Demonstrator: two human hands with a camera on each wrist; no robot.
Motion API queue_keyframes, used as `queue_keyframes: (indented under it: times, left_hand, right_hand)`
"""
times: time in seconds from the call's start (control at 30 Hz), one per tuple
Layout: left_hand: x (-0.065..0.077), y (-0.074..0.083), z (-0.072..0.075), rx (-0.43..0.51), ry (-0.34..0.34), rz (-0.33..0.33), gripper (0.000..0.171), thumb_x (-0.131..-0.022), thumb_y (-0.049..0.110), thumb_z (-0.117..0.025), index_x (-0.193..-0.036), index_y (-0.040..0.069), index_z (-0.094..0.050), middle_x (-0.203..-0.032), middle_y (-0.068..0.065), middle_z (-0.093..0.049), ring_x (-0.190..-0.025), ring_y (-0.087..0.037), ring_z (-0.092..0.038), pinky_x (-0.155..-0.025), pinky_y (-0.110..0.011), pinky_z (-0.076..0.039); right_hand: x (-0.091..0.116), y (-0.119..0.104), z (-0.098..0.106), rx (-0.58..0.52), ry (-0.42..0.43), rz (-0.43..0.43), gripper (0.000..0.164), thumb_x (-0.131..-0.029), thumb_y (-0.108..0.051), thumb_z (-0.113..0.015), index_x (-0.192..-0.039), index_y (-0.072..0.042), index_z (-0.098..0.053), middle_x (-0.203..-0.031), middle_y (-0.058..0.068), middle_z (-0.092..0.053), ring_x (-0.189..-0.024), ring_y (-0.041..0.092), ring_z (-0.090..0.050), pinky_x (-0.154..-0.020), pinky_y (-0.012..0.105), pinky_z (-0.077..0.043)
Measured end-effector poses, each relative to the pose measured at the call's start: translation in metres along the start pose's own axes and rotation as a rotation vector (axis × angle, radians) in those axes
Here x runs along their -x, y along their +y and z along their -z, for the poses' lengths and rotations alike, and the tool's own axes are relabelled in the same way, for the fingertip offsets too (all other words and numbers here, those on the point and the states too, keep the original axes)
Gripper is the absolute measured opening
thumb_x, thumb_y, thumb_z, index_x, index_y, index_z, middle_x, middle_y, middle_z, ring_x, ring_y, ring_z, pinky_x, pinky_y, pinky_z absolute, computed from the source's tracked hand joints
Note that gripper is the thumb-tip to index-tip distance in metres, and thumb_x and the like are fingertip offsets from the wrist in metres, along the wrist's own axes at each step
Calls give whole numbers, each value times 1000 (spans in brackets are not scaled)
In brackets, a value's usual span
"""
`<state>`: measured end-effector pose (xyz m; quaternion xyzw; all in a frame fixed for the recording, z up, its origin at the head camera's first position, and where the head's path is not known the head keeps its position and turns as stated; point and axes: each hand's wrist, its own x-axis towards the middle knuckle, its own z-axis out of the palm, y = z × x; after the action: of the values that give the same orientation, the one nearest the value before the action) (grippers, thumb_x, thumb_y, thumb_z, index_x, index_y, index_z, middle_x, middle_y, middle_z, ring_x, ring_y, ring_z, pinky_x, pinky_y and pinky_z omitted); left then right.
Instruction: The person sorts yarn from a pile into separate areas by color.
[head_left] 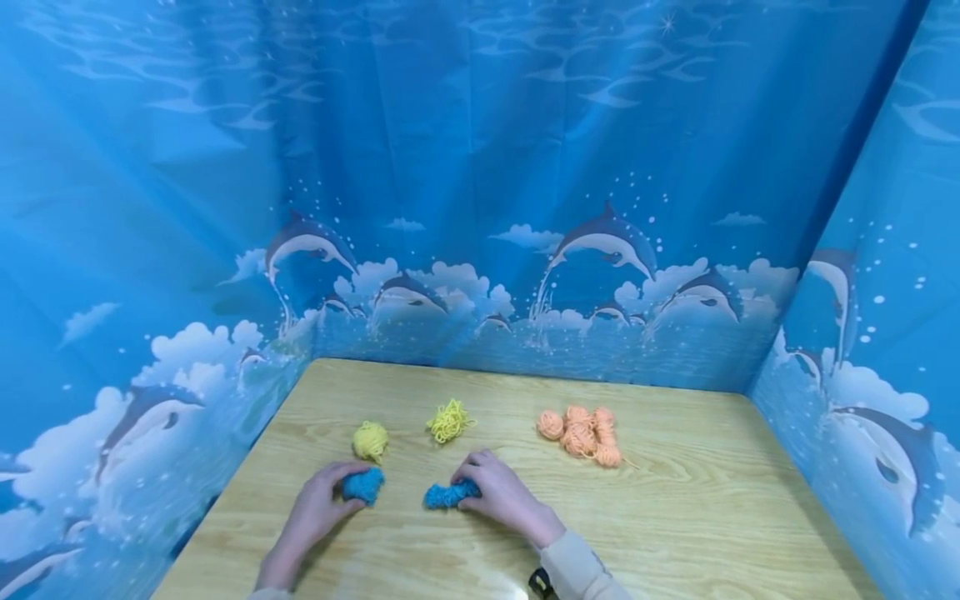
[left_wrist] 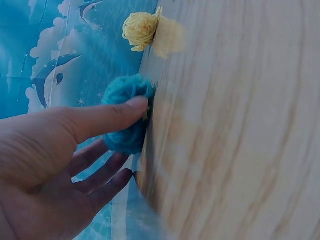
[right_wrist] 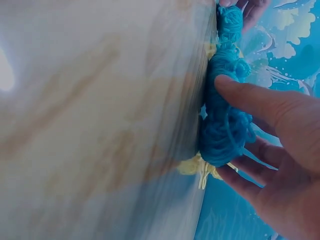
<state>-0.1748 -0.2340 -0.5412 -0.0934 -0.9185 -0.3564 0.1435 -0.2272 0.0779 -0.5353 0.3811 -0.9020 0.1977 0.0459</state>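
On the left of the table, my left hand (head_left: 324, 500) holds a blue ball of yarn (head_left: 363, 486) between thumb and fingers. The left wrist view shows the thumb across the near side of this blue yarn ball (left_wrist: 127, 132), low against the tabletop. A longer blue bundle of yarn (head_left: 442, 497) lies to the right, and my right hand (head_left: 501, 493) grips its right end. In the right wrist view the thumb presses that blue bundle (right_wrist: 225, 125) from one side, with fingers behind it. A gap separates the two blue pieces.
Behind my left hand sits a yellow yarn ball (head_left: 370, 441). A looser yellow yarn heap (head_left: 450, 422) lies farther back, between the hands. Several peach yarn balls (head_left: 579, 435) cluster at the right on the wooden table (head_left: 697, 483). A blue dolphin-print curtain (head_left: 465, 167) stands around the table.
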Motion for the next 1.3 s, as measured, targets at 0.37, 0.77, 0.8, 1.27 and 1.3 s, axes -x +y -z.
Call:
queue_keyframes:
  times: [0.37, 0.77, 0.8, 1.27, 1.3]
  left_hand:
    - [1, 3, 1, 18, 5, 61, 46, -68, 10, -93, -109, 8, -74, -111, -10, -72, -104, -34, -67, -91, -50, -57]
    - [1, 3, -1, 24, 0, 77, 45, -67, 14, -94, -108, 10, -75, -109, -6, -72, -101, -29, -67, -87, -42, -58]
    - [1, 3, -1, 29, -1, 78, 45, -67, 13, -94, -108, 10, -75, -109, -6, -72, -101, -29, -67, -88, -41, -58]
    - [1, 0, 1, 38, -56, 55, 47, -72, 16, -91, -116, 12, -73, -117, -8, -71, -113, -35, -64, -100, -55, -51]
    - [0, -1, 1, 34, -57, 54, 48, -72, 16, -91, -116, 12, -73, -117, -8, -71, -113, -35, -64, -101, -55, -51]
  right_hand:
    - [3, 1, 3, -10, -8, -33, 33, -80, -21, -86, -110, -16, -74, -107, -4, -71, -99, 12, -62, -88, 27, -54]
    - [11, 10, 17, -210, 137, -200, 34, -85, -24, -82, -116, -12, -72, -113, 3, -73, -103, 20, -67, -92, 38, -57]
    - [12, 11, 19, -218, 157, -204, 34, -85, -23, -82, -115, -12, -72, -112, 3, -73, -102, 20, -68, -91, 38, -57]
    - [34, 34, 44, -304, 325, -357, 34, -85, -13, -82, -118, -11, -71, -109, 5, -73, -96, 21, -69, -76, 27, -59]
    - [35, 36, 46, -308, 329, -372, 34, -86, -13, -82, -118, -12, -71, -109, 4, -73, -97, 21, -69, -77, 29, -59]
